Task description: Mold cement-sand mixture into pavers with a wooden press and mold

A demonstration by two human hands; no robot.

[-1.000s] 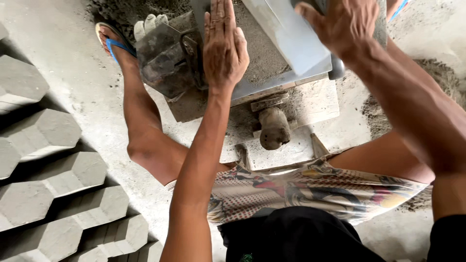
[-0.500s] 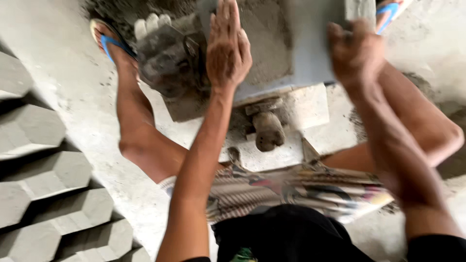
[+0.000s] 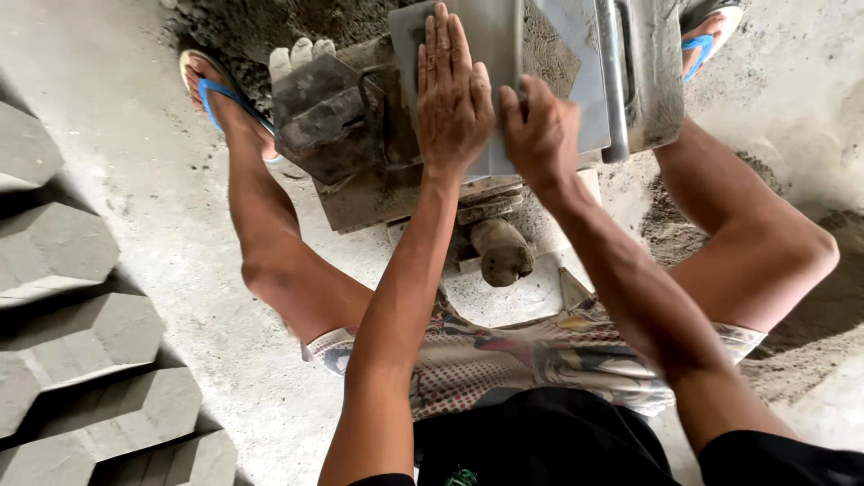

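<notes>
2 hands [image 3: 454, 90] [image 3: 540, 135] flat on a grey metal plate [image 3: 490, 36], hexagonal concrete blocks [image 3: 81, 333] alongside.

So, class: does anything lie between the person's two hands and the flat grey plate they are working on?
Nothing visible does. The left hand lies flat on the grey plate, and the right hand grips its near edge beside it, both touching directly.

Blue sandal straps [image 3: 220, 94], grey hexagonal blocks [image 3: 85, 337], patterned shorts [image 3: 504, 355]
</notes>
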